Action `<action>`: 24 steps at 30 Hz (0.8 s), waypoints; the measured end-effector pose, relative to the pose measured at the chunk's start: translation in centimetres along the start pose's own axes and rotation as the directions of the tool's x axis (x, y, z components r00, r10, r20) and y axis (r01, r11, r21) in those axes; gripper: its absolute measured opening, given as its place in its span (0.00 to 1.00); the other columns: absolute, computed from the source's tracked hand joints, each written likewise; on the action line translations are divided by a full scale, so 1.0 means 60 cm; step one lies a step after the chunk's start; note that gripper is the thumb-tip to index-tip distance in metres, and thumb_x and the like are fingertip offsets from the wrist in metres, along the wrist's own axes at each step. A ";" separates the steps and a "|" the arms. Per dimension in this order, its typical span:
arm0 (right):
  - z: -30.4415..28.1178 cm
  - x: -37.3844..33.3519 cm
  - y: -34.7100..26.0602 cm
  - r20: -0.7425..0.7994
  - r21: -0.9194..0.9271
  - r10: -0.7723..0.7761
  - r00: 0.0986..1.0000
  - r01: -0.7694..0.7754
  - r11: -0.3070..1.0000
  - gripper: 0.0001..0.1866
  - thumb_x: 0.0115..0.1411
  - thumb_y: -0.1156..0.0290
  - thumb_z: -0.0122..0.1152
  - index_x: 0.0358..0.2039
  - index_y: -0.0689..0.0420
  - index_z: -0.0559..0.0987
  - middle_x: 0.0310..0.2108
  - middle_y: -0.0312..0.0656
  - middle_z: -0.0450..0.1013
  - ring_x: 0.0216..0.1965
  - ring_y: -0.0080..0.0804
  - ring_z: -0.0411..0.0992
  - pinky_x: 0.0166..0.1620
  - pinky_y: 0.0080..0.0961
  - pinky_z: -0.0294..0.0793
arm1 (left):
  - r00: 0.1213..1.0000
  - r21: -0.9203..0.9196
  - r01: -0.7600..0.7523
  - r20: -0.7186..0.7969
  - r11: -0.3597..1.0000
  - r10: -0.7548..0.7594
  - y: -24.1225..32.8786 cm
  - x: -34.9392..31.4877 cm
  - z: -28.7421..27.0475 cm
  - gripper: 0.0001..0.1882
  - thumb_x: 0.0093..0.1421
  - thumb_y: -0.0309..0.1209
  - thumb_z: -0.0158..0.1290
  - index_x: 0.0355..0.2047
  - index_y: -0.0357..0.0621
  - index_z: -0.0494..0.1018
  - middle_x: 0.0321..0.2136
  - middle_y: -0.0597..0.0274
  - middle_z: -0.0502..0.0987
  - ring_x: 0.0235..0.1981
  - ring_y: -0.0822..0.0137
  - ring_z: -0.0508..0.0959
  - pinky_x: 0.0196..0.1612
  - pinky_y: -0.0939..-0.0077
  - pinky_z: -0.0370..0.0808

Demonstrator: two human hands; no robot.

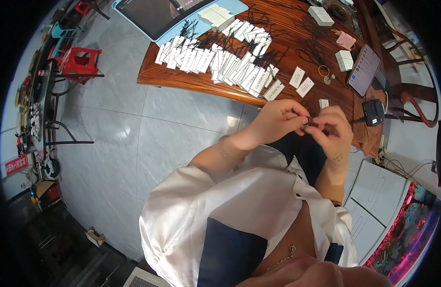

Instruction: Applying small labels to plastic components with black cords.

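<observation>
My left hand and my right hand meet fingertip to fingertip just off the table's front edge. Both are closed in a pinch around something small and dark, too small to make out. Beyond them, white hang tags with black cords lie in a long overlapping spread along the wooden table. Two loose white tags rest apart from that spread, nearer my hands. Just above my right hand, a small white tag shows in part. Loose black cords lie farther back.
White card stacks stand at the back left, back right and right. A propped tablet, black device, gold-coloured ring and pink pouch are on the right. Red stools stand on the floor left.
</observation>
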State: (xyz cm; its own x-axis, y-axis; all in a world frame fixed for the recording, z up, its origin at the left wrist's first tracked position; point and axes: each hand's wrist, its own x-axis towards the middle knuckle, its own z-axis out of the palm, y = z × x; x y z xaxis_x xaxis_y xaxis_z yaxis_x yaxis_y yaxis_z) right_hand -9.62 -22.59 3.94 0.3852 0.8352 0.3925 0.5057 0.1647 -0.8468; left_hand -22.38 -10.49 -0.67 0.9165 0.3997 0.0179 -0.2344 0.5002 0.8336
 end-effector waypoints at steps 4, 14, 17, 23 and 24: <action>0.019 0.002 -0.004 -0.057 -0.332 -0.150 0.987 0.123 0.935 0.13 0.39 0.76 0.72 0.28 0.57 0.79 0.27 0.37 0.72 0.25 0.28 0.68 0.27 0.21 0.66 | 0.998 -0.070 -0.059 -0.022 0.996 0.058 -0.008 0.003 0.002 0.05 0.60 0.22 0.50 0.36 0.31 0.71 0.33 0.57 0.76 0.33 0.71 0.79 0.36 0.79 0.80; 0.018 0.008 -0.012 -0.013 -0.553 -0.311 0.950 0.253 0.794 0.12 0.42 0.77 0.69 0.30 0.56 0.79 0.26 0.38 0.73 0.26 0.34 0.69 0.28 0.26 0.65 | 0.998 -0.124 -0.043 -0.043 0.991 0.038 -0.016 -0.003 0.003 0.06 0.63 0.23 0.48 0.39 0.33 0.70 0.41 0.52 0.75 0.41 0.68 0.77 0.43 0.75 0.79; 0.020 0.000 -0.005 -0.075 -0.423 -0.277 0.958 0.221 0.879 0.10 0.45 0.80 0.66 0.31 0.58 0.79 0.28 0.39 0.73 0.26 0.30 0.69 0.29 0.25 0.66 | 0.999 -0.207 -0.028 -0.044 0.978 0.019 -0.019 -0.002 0.007 0.07 0.63 0.23 0.48 0.40 0.33 0.70 0.41 0.52 0.75 0.39 0.68 0.77 0.41 0.76 0.78; 0.009 0.004 0.015 -0.276 -0.107 -0.059 0.959 0.030 0.994 0.06 0.51 0.82 0.62 0.30 0.63 0.76 0.33 0.39 0.71 0.30 0.21 0.67 0.33 0.18 0.66 | 0.998 -0.122 0.050 -0.019 0.991 -0.053 -0.006 0.004 0.011 0.07 0.62 0.22 0.49 0.40 0.33 0.71 0.40 0.51 0.75 0.35 0.66 0.78 0.36 0.76 0.78; 0.007 0.011 0.022 -0.286 -0.120 -0.048 0.957 0.014 0.993 0.06 0.51 0.82 0.62 0.30 0.63 0.76 0.33 0.39 0.71 0.30 0.21 0.67 0.33 0.18 0.66 | 0.998 -0.072 0.046 -0.041 0.996 -0.049 -0.003 0.005 0.010 0.07 0.61 0.22 0.49 0.39 0.33 0.72 0.40 0.51 0.76 0.34 0.66 0.78 0.36 0.76 0.77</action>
State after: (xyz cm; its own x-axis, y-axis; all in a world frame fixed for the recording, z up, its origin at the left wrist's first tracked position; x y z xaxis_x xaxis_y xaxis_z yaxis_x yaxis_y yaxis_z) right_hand -9.02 -21.60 2.96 0.5651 0.6413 0.5190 0.6003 0.1119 -0.7919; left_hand -21.86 -10.90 -0.46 0.9129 0.4055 -0.0459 -0.2146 0.5726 0.7913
